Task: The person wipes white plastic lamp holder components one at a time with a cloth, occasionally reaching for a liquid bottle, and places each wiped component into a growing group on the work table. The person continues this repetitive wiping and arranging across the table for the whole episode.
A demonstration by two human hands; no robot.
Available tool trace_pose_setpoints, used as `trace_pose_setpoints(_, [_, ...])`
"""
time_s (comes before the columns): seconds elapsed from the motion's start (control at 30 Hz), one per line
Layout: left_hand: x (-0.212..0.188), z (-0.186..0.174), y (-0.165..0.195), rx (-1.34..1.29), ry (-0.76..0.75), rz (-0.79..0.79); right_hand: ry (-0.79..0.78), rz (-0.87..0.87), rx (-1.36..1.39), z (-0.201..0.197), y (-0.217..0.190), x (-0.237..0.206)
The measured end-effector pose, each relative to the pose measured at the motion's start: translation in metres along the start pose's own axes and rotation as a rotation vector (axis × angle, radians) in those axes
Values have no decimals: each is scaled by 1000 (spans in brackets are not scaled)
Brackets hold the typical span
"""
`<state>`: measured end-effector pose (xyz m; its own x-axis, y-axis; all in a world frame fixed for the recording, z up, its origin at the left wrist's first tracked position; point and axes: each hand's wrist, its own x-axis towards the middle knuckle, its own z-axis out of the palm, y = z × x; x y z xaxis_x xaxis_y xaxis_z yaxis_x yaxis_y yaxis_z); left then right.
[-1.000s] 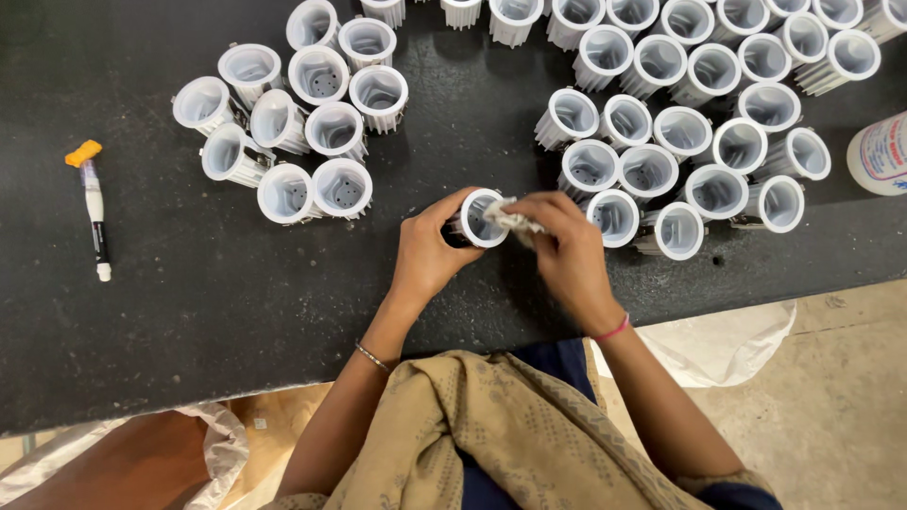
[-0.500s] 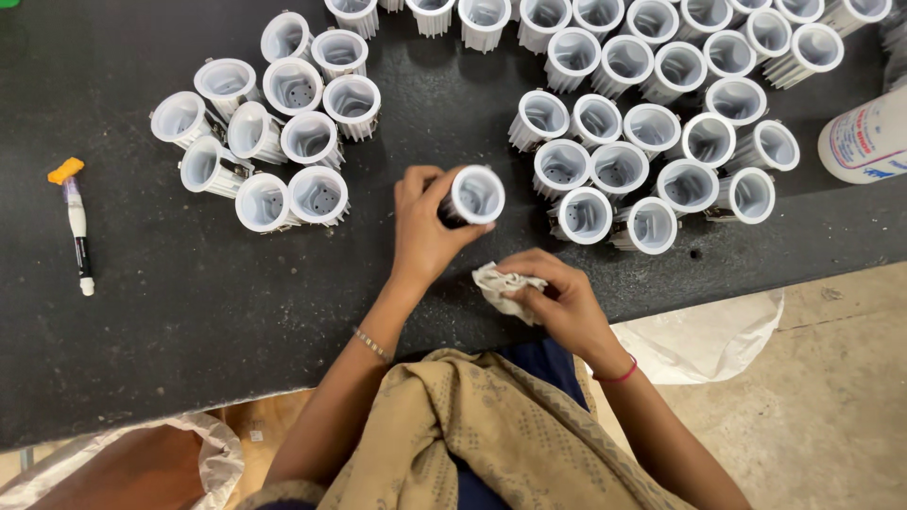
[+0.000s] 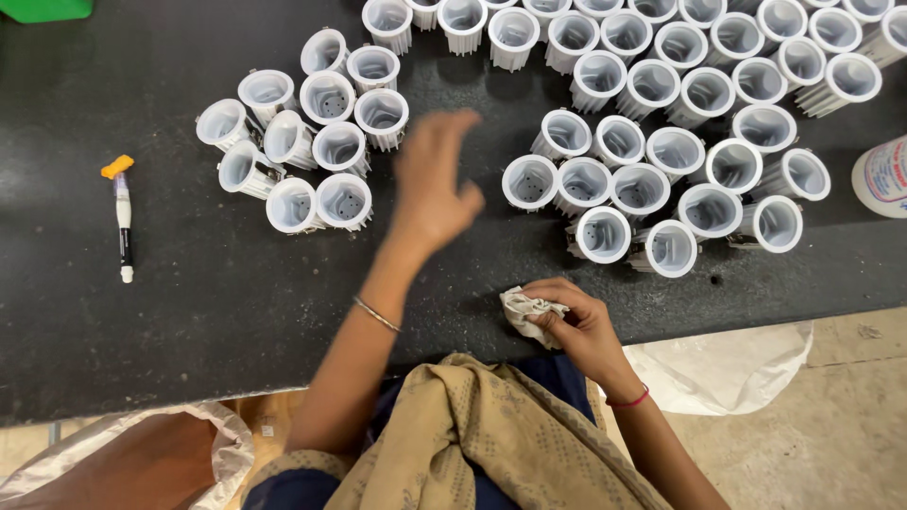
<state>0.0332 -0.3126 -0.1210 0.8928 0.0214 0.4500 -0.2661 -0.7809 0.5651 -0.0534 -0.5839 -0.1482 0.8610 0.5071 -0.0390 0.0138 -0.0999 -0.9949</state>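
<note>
My left hand (image 3: pixel 433 181) hovers blurred over the black table (image 3: pixel 236 302), fingers spread and holding nothing. It is between two clusters of white ribbed plastic cups. The nearest cup (image 3: pixel 531 181) stands just right of it, at the left edge of the right cluster (image 3: pixel 680 151). The left cluster (image 3: pixel 307 142) lies up and to the left of that hand. My right hand (image 3: pixel 584 326) rests at the table's near edge, fingers closed on a small crumpled white cloth (image 3: pixel 522 310).
A marker with an orange cap (image 3: pixel 121 217) lies at the far left. A white bottle (image 3: pixel 883 177) stands at the right edge and a green box (image 3: pixel 47 9) at the back left. Plastic bags (image 3: pixel 727 368) lie on the floor below the table.
My left hand has let go of the cup it held, which now stands at the left edge of the right cluster, and has swung left. My right hand drew back with the cloth.
</note>
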Motion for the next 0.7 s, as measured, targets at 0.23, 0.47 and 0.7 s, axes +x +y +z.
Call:
trace_pose_setpoints(0.23, [29,-30,-50,480,173,-143,-5,3,-14,1,0,1])
trace_pose_setpoints(0.47, [25,-36,-42,377,77,-131,11,20,22,5,1,-1])
trace_pose_setpoints(0.7, [-50,-51,12,-43,-264,14,60,37,91,6,-5,2])
